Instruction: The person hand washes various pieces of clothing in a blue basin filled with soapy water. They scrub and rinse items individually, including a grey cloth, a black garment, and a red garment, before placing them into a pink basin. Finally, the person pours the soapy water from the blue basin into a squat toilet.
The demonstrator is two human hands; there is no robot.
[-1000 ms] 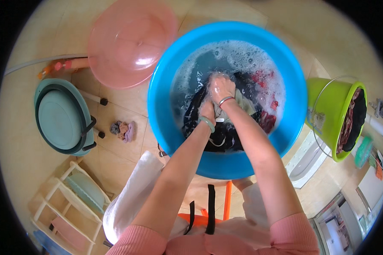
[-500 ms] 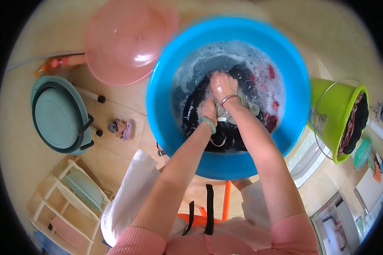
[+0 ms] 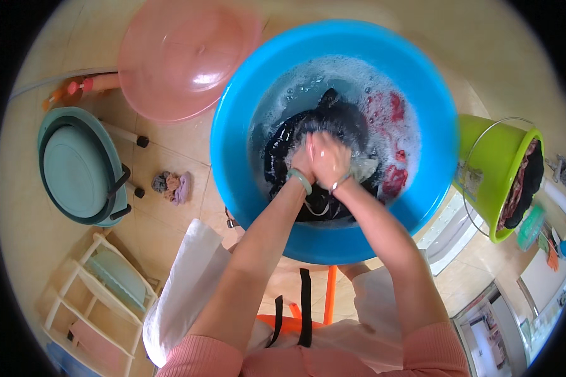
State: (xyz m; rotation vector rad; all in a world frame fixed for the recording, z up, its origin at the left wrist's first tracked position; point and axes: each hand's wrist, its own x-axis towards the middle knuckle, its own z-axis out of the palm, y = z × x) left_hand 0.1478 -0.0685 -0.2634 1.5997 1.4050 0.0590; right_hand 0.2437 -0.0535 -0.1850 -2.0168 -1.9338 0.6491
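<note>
Hands [image 3: 329,157] met over dark cloth [image 3: 343,119], perhaps to squeeze it, their grip too blurred to tell; red cloth [image 3: 394,179] lay at four o'clock in the blue tub [image 3: 231,157].

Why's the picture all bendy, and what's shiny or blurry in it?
In the head view, the fisheye lens bends straight edges near the rim and leaves black corners; also in the head view, white glare shines on the pink basin, and the right hand looks a little blurry.
</note>
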